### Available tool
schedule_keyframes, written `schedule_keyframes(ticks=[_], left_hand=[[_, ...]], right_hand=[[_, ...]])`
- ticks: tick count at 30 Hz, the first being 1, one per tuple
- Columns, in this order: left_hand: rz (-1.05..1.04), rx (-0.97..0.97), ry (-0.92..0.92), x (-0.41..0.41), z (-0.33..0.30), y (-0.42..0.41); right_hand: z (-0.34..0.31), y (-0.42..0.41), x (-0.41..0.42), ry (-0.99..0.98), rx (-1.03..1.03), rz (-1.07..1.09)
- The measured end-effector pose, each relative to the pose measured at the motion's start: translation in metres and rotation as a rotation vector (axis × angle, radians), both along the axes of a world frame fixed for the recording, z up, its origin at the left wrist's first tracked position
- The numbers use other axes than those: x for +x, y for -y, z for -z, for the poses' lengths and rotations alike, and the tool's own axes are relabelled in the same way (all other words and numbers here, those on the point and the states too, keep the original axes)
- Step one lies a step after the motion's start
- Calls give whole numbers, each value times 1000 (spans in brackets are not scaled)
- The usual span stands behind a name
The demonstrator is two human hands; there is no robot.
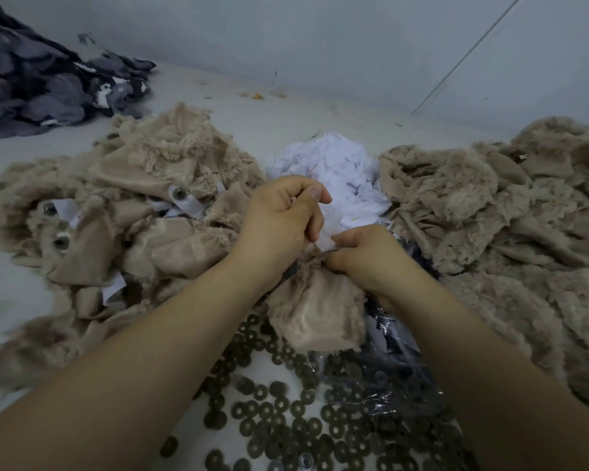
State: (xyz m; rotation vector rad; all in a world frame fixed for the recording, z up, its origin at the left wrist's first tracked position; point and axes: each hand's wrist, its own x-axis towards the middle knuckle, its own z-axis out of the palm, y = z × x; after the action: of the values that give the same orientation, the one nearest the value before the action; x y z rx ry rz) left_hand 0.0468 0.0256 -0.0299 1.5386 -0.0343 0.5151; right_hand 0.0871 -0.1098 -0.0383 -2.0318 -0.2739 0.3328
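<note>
Beige plush fabric piece (317, 311) bunched at its top in the curled fingers of the right hand (364, 256), over loose dark ring-shaped washers (269, 413) on a pale grey surface (4, 287); left hand (279, 215) curled round a small white fabric scrap (327, 242) touching the piece's top edge; heaps of beige plush cloth (170, 171) on both sides, white scrap pile (337, 161) behind the hands, dark grey cloth heap (31, 86) far left
</note>
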Motion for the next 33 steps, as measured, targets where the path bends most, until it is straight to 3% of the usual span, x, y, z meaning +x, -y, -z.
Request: schedule_keyframes(ticks=[6, 9, 11, 14, 16, 20, 25, 29, 33], left_hand=[[-85, 59, 14, -1, 6, -10], [-226, 528, -96, 3, 5, -15], [-214, 815, -223, 3, 6, -19], [-122, 903, -352, 3, 8, -19], [-92, 808, -369, 1, 6, -16], [54, 227, -382, -4, -5, -10], [61, -185, -344, -5, -21, -16], [44, -187, -399, -4, -18, -20], [47, 34, -417, -4, -8, -14]], right_hand=[[-3, -2, 0, -16, -75, 7], [-4, -5, -1, 25, -102, 31], [-5, -6, -1, 40, -111, 39], [-5, -7, 0, 68, -153, 19], [-5, -8, 0, 80, -170, 17], [-3, -9, -1, 75, -146, 15], [0, -9, 5, 28, -140, 55], [-4, -8, 3, 52, -162, 35], [-14, 0, -5, 182, -171, -10]])
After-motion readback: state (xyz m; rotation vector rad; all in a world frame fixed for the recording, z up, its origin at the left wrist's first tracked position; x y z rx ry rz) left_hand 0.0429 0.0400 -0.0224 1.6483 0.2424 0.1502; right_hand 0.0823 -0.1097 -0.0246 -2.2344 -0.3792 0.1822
